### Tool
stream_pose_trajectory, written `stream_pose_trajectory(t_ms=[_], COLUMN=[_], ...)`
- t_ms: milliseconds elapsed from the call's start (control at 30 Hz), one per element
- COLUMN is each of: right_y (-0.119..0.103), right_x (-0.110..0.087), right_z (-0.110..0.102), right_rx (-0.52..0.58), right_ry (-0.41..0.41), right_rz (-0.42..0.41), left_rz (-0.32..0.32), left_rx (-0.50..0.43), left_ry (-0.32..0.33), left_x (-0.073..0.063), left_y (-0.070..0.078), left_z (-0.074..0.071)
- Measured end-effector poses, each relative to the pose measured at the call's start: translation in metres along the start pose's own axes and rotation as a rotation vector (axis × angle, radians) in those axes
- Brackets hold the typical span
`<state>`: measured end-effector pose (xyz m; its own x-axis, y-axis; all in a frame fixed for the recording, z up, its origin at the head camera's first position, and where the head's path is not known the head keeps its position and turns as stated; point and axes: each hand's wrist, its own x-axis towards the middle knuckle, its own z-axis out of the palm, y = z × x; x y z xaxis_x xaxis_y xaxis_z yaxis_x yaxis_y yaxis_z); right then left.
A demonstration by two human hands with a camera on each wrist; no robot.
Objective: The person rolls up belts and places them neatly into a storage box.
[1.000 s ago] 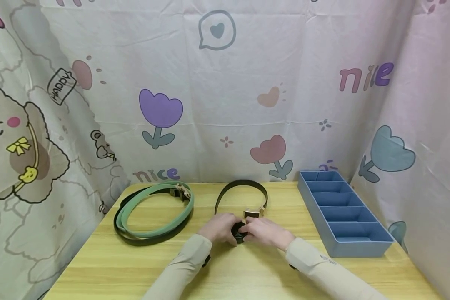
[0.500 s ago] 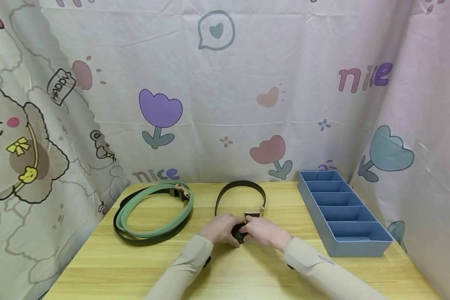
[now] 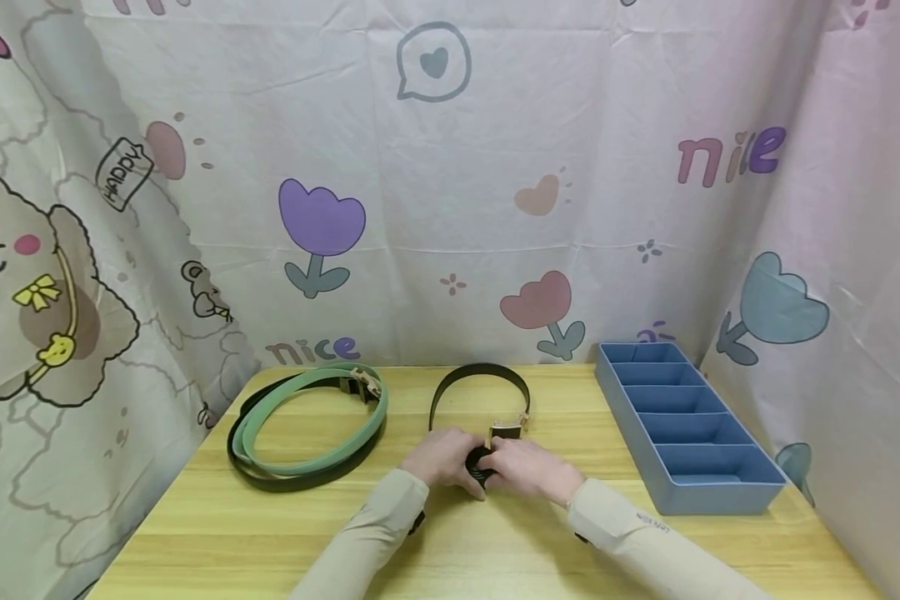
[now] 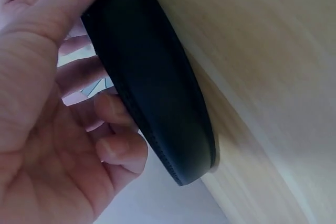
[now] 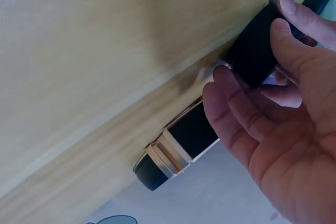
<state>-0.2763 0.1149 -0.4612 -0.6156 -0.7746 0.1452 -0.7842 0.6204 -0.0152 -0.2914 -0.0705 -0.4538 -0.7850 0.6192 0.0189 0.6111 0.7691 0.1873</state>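
1. My left hand and right hand both grip the coiled black belt, mid-table.
2. Only my left wrist view shows its stitched edge; my right wrist view best shows the gold-framed buckle.
3. In the head view, my hands partly hide the coil.
4. Leftward, a green belt overlaps a dark belt; rightward stands a blue divided box.

A black belt with edge stitching stands on its narrow side mid-bench, its near part wound in a partly hidden coil, the rest arching toward the far side. Its gold-toned, dark-faced buckle sits just far-right of the coil.
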Motion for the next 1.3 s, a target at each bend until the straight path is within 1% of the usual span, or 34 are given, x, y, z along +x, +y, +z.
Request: stream_pose_trajectory(t_ms=[67, 233, 300, 400, 533, 600, 633, 667, 733, 833, 900, 1000, 1133, 1200, 1300], right_y=[0.0011, 0.0059, 0.0069, 0.0065, 0.0035, 0.0025, 0.0025, 0.0026, 0.0034, 0.0054, 0.0060, 0.0059, 0.0039, 0.0024, 0.0006], right_x=[0.0003, 0.0002, 0.0002, -0.0003, -0.0002, 0.0003, 0.0006, 0.0011, 0.0017, 0.0023, 0.0023, 0.0020, 0.0034, 0.0048, 0.0066], right_z=[-0.0008, -0.0020, -0.0020, -0.0018, -0.0003, 0.0008, 0.0013, 0.0017, 0.0022, 0.0015, 0.0007, 0.0002, 0.0006, 0.0011, 0.0024], right_rx=[0.003, 0.013, 0.014, -0.003, -0.023, -0.016, -0.011, -0.005, 0.006, 0.022, 0.030, 0.037, 0.053, 0.056, 0.059], right_ry=[-0.008, -0.026, -0.032, -0.016, 0.026, 0.037, 0.038, 0.038, 0.033, 0.033, 0.028, 0.020, 0.022, 0.025, 0.022], right_rz=[-0.015, -0.039, -0.044, -0.043, -0.020, -0.008, -0.009, -0.012, -0.019, -0.031, -0.030, -0.026, -0.013, -0.001, 0.017], left_rz=[0.009, 0.071, 0.077, 0.039, -0.044, -0.069, -0.071, -0.063, -0.023, 0.047, 0.073, 0.063, 0.073, 0.081, 0.070], left_rx=[-0.008, -0.021, -0.032, -0.040, -0.060, -0.079, -0.095, -0.103, -0.103, -0.082, -0.066, -0.072, -0.087, -0.091, -0.079], left_ry=[-0.008, -0.063, -0.074, -0.056, -0.024, -0.020, -0.021, -0.025, -0.031, -0.044, -0.050, -0.062, -0.061, -0.050, -0.030], left_x=[-0.0008, -0.0002, 0.0002, 0.0013, 0.0029, 0.0034, 0.0034, 0.0033, 0.0029, 0.0024, 0.0025, 0.0033, 0.0049, 0.0054, 0.0054], left_y=[-0.0002, -0.0013, -0.0014, -0.0006, 0.0000, -0.0001, -0.0004, -0.0007, -0.0016, -0.0030, -0.0039, -0.0047, -0.0058, -0.0063, -0.0071], left_z=[-0.0015, -0.0057, -0.0061, -0.0052, -0.0035, -0.0029, -0.0027, -0.0026, -0.0029, -0.0047, -0.0067, -0.0086, -0.0087, -0.0081, -0.0065])
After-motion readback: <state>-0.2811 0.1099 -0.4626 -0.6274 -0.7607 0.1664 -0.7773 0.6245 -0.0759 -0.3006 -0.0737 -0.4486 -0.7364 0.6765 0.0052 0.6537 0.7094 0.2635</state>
